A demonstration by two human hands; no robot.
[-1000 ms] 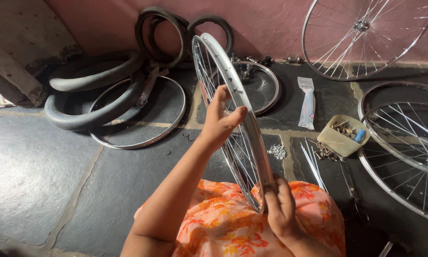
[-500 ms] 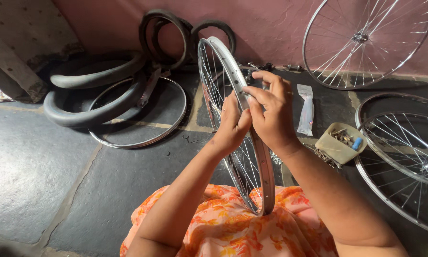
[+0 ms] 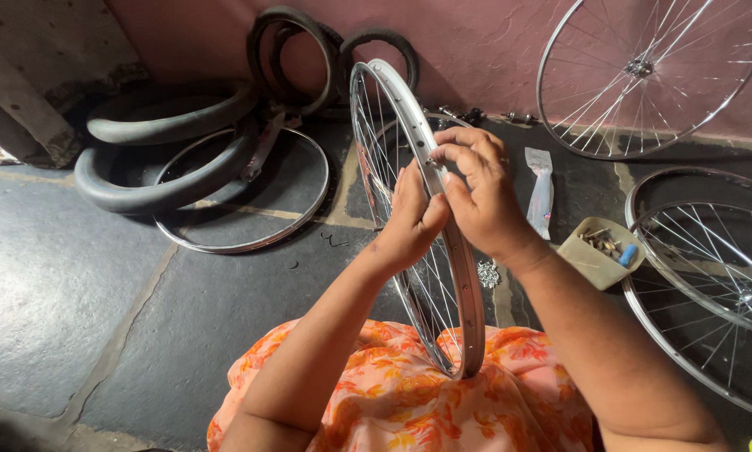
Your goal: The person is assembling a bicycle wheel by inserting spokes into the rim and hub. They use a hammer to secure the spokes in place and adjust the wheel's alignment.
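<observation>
At the far left we see a weathered wooden board leaning against the pink wall. Just right of it, black rubber tyres lie curled on the dark stone floor, with a bare metal rim lying flat partly under them. More tyres stand upright against the wall behind.

In the middle we hold a spoked bicycle wheel upright, edge-on to us, its near end resting on our orange flowered lap and its far end pointing toward the wall. Our left hand is on the left side of the rim, the thumb pressed against the rim's edge and the fingers reaching in among the spokes. Our right hand closes over the rim from the right, fingers curled narrow and pinching at the rim just above the left thumb; whether anything small sits between the fingertips we cannot tell. The two hands touch each other at the rim.

On the floor just right of the wheel lies a small heap of shiny metal bits. Farther off, near the wall, lies a narrow clear plastic packet with a white top and a pale printed patch. To its right and nearer sits a small tan box, open, holding little metal parts and a blue piece. At the far right, one spoked wheel leans against the wall and another wheel lies flat on the floor.
</observation>
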